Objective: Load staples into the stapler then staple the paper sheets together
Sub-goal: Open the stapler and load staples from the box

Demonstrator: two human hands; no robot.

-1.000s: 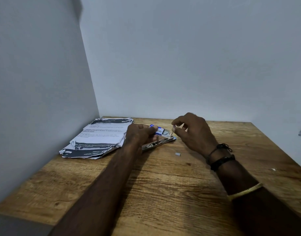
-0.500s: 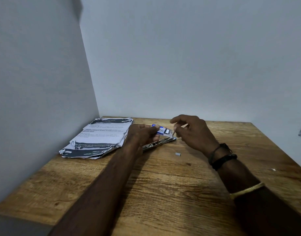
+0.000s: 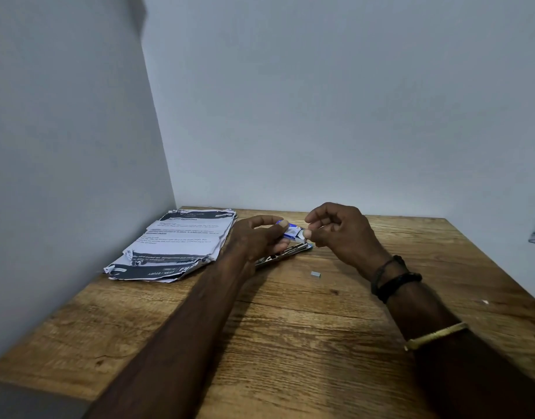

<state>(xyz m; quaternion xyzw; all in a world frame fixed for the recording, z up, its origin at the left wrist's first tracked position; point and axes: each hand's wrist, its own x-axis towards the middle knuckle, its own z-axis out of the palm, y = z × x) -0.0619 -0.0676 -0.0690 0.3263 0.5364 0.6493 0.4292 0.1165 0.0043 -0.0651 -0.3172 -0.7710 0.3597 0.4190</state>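
Lifted now, left hand [image 3: 257, 237] and right hand [image 3: 338, 228] grips pinch staple box [image 3: 292, 232] above stapler [image 3: 285, 252].

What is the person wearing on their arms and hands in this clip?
Both forearms are bare, with no sleeves or gloves in view. The left hand and its wrist carry nothing. The right hand has two dark cord bracelets at the wrist and a thin gold-coloured bangle further up the forearm. No rings are discernible.
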